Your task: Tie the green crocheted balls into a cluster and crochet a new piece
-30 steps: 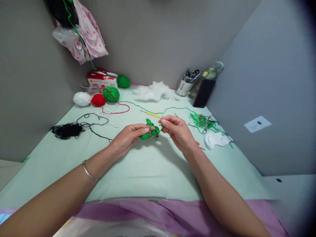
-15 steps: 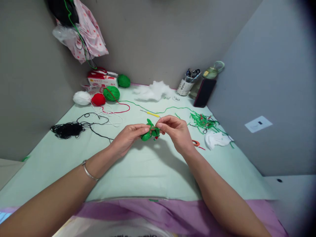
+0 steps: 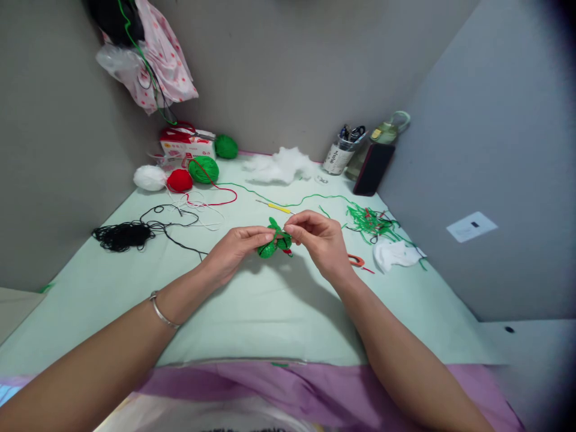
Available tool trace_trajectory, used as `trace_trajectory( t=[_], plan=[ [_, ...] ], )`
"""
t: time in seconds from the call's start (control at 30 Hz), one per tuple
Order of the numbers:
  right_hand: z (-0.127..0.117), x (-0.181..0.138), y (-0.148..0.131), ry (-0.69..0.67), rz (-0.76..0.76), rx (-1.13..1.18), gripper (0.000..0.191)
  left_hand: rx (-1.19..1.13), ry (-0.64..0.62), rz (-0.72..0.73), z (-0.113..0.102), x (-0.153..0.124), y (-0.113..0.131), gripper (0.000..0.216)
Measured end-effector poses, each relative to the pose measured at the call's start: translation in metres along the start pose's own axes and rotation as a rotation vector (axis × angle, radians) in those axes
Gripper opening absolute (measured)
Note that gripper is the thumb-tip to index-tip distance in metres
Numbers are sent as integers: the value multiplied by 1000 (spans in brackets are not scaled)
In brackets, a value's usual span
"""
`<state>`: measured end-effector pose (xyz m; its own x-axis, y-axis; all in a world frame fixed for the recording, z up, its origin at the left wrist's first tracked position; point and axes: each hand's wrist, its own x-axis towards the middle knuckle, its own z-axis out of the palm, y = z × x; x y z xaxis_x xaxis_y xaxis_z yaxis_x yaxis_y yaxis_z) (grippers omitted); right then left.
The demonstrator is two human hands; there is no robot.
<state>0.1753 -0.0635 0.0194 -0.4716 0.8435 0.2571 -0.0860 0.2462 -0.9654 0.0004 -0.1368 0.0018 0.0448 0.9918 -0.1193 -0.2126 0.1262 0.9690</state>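
Close handwork on a green piece [image 3: 267, 249] seems under way, above the table [image 3: 270, 330]. The left hand [image 3: 236, 251] grips its left side; the right hand [image 3: 318, 241] pinches its right edge, any thread there too small to tell. Continuing likely calls for a steady left hold. Both forearms angle inward, fingertips nearly meeting.

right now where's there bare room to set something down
Bare tablecloth shows between the left forearm and right forearm, on the near side of the green yarn piece; another patch lies between the left forearm and black yarn. Crowded: back left, by the red yarn ball; right, by the green yarn scraps.
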Motion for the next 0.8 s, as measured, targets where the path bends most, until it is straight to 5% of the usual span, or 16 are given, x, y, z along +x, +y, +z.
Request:
trace_trajectory(
  t=[0.43, 0.8],
  plan=[
    [0, -5, 2, -12, -196, -253, 8, 11, 10, 18, -2, 1, -4, 31],
    [5, -7, 9, 11, -166, -159, 9, -96, 16, -9, -1, 3, -2, 21]
  ],
)
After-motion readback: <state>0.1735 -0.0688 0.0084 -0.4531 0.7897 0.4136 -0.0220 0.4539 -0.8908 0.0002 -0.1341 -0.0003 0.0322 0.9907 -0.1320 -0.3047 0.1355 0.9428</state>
